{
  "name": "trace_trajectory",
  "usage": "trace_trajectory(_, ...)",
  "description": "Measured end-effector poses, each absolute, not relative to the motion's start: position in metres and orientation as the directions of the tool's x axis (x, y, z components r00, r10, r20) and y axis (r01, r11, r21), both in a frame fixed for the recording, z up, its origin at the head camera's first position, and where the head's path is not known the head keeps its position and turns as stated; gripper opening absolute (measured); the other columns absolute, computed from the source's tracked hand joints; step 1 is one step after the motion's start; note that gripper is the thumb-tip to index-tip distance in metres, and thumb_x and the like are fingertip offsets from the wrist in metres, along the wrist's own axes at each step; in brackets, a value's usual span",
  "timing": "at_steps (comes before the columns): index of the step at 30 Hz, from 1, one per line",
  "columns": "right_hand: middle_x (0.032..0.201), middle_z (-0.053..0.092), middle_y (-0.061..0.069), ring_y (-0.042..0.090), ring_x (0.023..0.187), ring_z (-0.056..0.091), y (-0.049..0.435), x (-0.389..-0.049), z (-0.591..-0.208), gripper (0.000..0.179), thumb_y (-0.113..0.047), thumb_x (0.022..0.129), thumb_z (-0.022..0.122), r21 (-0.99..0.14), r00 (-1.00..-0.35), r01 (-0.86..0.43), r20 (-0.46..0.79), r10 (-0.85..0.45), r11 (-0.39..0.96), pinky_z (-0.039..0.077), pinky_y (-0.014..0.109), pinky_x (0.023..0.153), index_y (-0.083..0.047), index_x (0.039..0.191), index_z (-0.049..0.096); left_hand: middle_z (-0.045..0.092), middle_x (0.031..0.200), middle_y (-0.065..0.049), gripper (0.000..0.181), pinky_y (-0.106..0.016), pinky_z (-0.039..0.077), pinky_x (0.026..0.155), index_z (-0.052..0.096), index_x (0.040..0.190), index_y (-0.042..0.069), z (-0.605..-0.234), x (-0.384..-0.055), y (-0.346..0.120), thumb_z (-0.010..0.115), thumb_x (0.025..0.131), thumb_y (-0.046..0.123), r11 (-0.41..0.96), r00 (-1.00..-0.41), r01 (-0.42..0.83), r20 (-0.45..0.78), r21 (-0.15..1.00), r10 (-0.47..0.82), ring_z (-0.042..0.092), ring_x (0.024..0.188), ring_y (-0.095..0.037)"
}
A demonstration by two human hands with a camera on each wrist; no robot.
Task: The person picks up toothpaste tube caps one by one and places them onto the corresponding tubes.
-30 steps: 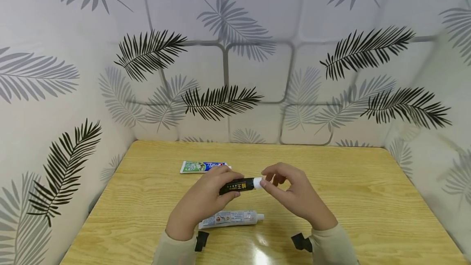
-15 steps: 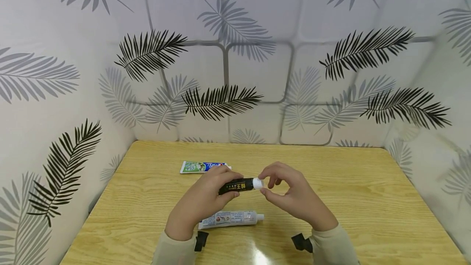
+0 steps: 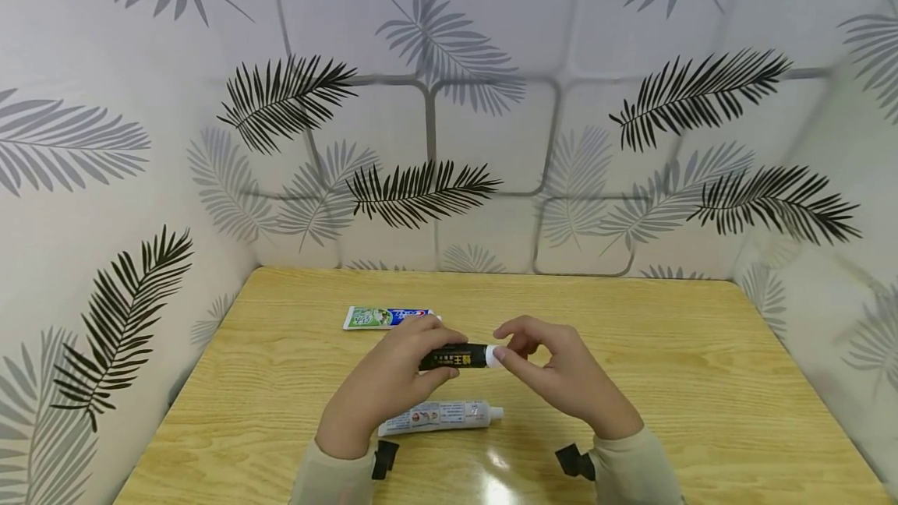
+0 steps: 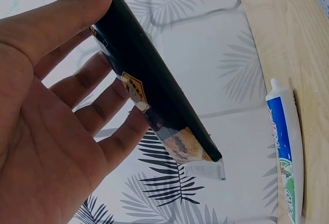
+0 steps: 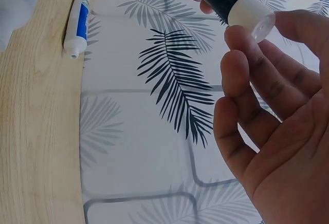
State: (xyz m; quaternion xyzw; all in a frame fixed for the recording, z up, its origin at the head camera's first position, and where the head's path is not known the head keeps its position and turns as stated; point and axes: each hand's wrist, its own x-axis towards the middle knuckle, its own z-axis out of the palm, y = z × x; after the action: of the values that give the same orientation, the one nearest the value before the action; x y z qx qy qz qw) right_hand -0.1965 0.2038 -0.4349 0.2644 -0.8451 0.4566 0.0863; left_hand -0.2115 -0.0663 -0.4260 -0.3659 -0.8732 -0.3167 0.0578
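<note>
A black toothpaste tube (image 3: 459, 356) with gold lettering is held off the table in my left hand (image 3: 386, 380), thumb on the near side and fingers behind. In the left wrist view, the tube (image 4: 154, 75) slants across the palm, its flat crimped end pointing away. My right hand (image 3: 561, 372) pinches the white cap (image 3: 492, 356) at the tube's right end. The right wrist view shows thumb and index fingertip on opposite sides of that cap (image 5: 249, 16), the other fingers (image 5: 236, 126) loosely curled below.
On the wooden table (image 3: 701, 380), a green and blue toothpaste tube (image 3: 368, 318) lies behind the left hand. A white toothpaste tube (image 3: 452, 416) lies in front, partly behind the left wrist. A leaf-patterned backdrop (image 3: 491, 139) rises along the back and sides.
My right thumb and index finger have shifted around the white cap, the thumb moving up over it. The black tube has dipped and moved slightly right. Both other tubes stayed put.
</note>
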Motion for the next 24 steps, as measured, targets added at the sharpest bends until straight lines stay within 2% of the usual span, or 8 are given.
trace_trajectory(4, 0.082, 0.072, -0.012, 0.007, 0.075, 0.066, 0.2038, -0.1966, -0.4346, 0.01, -0.022, 0.104, 0.07, -0.729, -0.853, -0.513, 0.377, -0.361, 0.453, 0.055, 0.029, 0.07, -0.022, 0.113, 0.075, 0.068, 0.109, 0.008, 0.037, -0.033, 0.054, 0.088, 0.075, 0.127, 0.018, -0.4254, -0.2108, -0.0659, 0.085, 0.092, 0.017, 0.534, -0.733, 0.667, 0.325, 0.519, 0.598, 0.057, 0.097, -0.01)
trace_trajectory(9, 0.096, 0.074, -0.011, 0.007, 0.08, 0.064, 0.2042, -0.1979, -0.4361, 0.011, -0.02, 0.103, 0.073, -0.702, -0.836, -0.546, 0.421, -0.352, 0.457, 0.055, 0.029, 0.076, -0.021, 0.113, 0.076, 0.069, 0.111, 0.005, 0.037, -0.034, 0.055, 0.09, 0.075, 0.128, 0.017, -0.4252, -0.2112, -0.0663, 0.084, 0.092, 0.016, 0.537, -0.74, 0.658, 0.319, 0.528, 0.593, 0.058, 0.099, -0.011)
trace_trajectory(16, 0.113, 0.071, -0.009, 0.011, 0.085, 0.063, 0.2044, -0.199, -0.4378, 0.024, -0.013, 0.094, 0.083, -0.636, -0.768, -0.64, 0.519, -0.374, 0.431, 0.055, 0.028, 0.079, -0.024, 0.114, 0.074, 0.069, 0.113, 0.003, 0.037, -0.037, 0.057, 0.09, 0.074, 0.13, 0.016, -0.4246, -0.2117, -0.0684, 0.083, 0.094, 0.018, 0.55, -0.746, 0.654, 0.321, 0.52, 0.584, 0.059, 0.097, -0.013)
trace_trajectory(24, 0.122, 0.071, -0.002, 0.013, 0.089, 0.066, 0.2042, -0.1983, -0.4356, 0.032, -0.005, 0.091, 0.082, -0.629, -0.754, -0.656, 0.522, -0.399, 0.417, 0.055, 0.027, 0.079, -0.022, 0.117, 0.074, 0.069, 0.114, 0.004, 0.037, -0.038, 0.057, 0.091, 0.073, 0.131, 0.017, -0.4254, -0.2121, -0.0686, 0.081, 0.095, 0.019, 0.559, -0.754, 0.642, 0.301, 0.525, 0.584, 0.06, 0.099, -0.012)
